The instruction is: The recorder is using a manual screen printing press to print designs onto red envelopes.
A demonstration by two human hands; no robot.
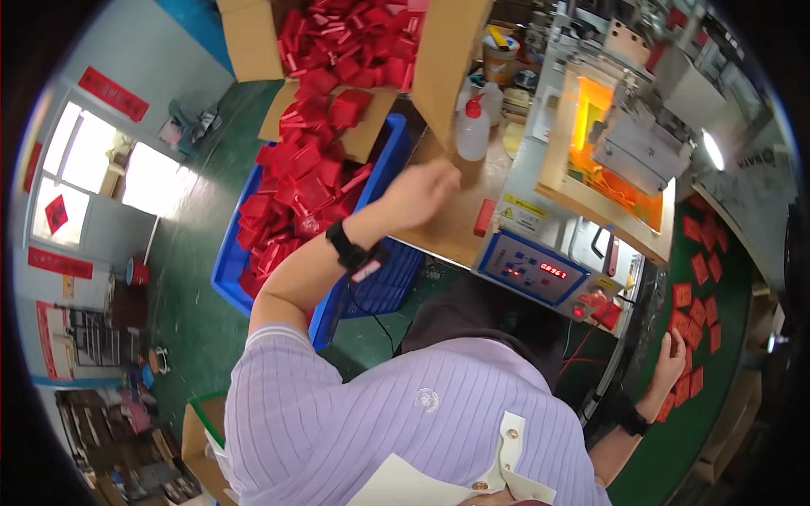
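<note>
My left hand (429, 192) is over the brown tabletop (460, 228), right of a blue crate (392, 278) heaped with red plastic pieces (308, 181). Its fingers are curled and slightly blurred; what they hold, if anything, is hidden. One red piece (485, 217) lies at the table's right part, against the printing machine (533, 268). At the far right, my right hand (671, 364) reaches over a green belt (730, 371), its fingers stretched out beside several flat red pieces (693, 312). Those pieces carry faint printed marks.
An open cardboard box (451, 63) spills more red pieces into the crate. A white bottle with a red tip (473, 131) stands behind the table. Over the machine sits a wood-framed orange screen (553, 181) under a metal head (641, 156). A cable hangs beside the crate.
</note>
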